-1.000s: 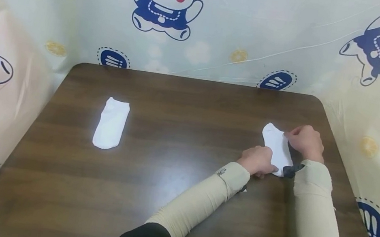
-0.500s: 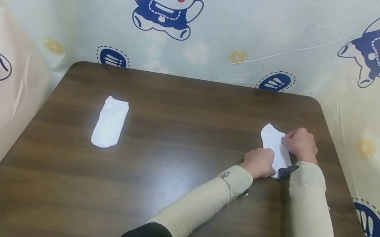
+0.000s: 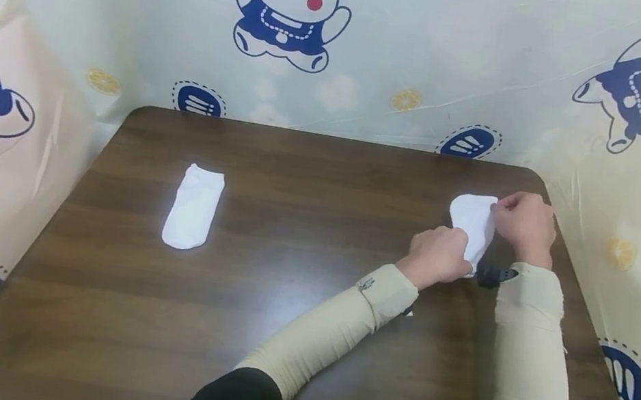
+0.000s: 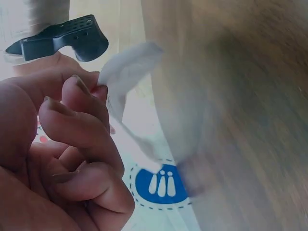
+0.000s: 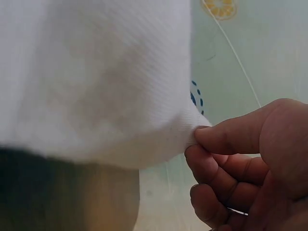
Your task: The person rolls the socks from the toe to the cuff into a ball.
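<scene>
Clearly, cloth (image 3: 475, 219) spans left grip (image 3: 436, 255) to right grip (image 3: 526, 224).

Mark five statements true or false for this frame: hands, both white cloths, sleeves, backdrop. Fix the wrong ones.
1. The right hand pinches the edge of the held white cloth. True.
2. The left hand rests on the other white cloth. False: it pinches the held white cloth, as the right hand does.
3. The other white cloth lies on the left part of the brown table, touched by neither hand. True.
4. Both forearms are bare. False: pale sleeves cover them.
5. The backdrop behind the table is plain black. False: it is light-coloured, with printed bear figures.
</scene>
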A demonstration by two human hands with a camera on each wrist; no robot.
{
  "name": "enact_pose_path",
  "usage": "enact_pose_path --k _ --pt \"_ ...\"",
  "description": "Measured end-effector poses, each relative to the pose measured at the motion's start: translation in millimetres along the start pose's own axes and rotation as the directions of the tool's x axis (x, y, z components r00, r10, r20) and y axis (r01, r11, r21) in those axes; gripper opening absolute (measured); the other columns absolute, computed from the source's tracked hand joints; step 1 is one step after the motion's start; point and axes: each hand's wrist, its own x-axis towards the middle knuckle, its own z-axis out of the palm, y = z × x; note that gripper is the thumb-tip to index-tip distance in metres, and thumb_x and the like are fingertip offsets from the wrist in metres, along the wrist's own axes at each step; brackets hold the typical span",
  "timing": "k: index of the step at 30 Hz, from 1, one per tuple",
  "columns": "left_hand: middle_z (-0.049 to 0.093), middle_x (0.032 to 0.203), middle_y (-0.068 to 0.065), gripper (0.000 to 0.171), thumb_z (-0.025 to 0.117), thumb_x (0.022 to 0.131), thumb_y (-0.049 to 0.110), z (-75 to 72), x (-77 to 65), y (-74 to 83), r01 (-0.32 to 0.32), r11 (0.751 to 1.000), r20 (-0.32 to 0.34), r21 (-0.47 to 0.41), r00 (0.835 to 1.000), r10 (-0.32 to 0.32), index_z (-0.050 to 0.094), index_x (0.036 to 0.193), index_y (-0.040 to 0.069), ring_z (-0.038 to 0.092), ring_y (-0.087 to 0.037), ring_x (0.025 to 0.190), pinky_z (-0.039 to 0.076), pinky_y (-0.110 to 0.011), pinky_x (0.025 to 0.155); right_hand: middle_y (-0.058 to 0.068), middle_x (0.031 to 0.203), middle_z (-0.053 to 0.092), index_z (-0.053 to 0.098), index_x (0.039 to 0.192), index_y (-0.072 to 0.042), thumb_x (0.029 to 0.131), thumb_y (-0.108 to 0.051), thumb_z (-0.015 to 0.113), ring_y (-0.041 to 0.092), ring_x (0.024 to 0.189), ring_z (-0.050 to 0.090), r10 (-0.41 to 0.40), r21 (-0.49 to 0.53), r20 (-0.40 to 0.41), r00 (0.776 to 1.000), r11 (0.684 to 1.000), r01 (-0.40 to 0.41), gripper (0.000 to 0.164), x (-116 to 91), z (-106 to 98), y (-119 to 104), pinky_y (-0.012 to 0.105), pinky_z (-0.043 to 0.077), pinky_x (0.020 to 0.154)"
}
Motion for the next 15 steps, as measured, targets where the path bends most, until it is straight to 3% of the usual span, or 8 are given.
enact_pose_path --k 5,9,15 --pt "0.058 0.076 0.005 0.027 0.072 0.091 0.043 -6.0 -7.7 -17.0 0.034 0.999 -0.003 -0.001 0.999 -0.034 0.064 0.100 0.019 0.055 -0.011 0.063 0.043 -0.028 0.052 0.028 0.107 0.064 0.066 0.111 0.006 0.098 -0.026 0.052 0.041 0.086 0.057 -0.009 0.016 0.034 0.999 1.000 0.009 0.038 -1 12 -14 0.046 0.044 0.062" --pt "0.058 0.078 0.004 0.029 0.072 0.090 0.043 -15.6 -16.2 -41.0 0.063 0.998 -0.032 0.003 0.998 -0.063 0.063 0.100 0.017 0.055 -0.012 0.064 0.043 -0.029 0.051 0.026 0.103 0.065 0.067 0.109 0.004 0.098 -0.026 0.053 0.039 0.082 0.057 -0.050 0.027 0.054 0.997 0.998 0.048 0.035 -2 22 -35 0.045 0.044 0.059" --pt "0.058 0.069 0.003 0.024 0.073 0.087 0.035 -43.4 -37.5 -88.1 0.102 0.993 -0.099 -0.057 0.989 -0.107 0.062 0.080 0.015 0.055 -0.014 0.059 0.044 -0.032 0.049 0.023 0.103 0.065 0.068 0.108 0.002 0.097 -0.027 0.055 0.038 0.083 0.058 -0.124 0.042 0.082 0.989 0.992 0.120 0.033 -1 37 -80 0.046 0.045 0.062"
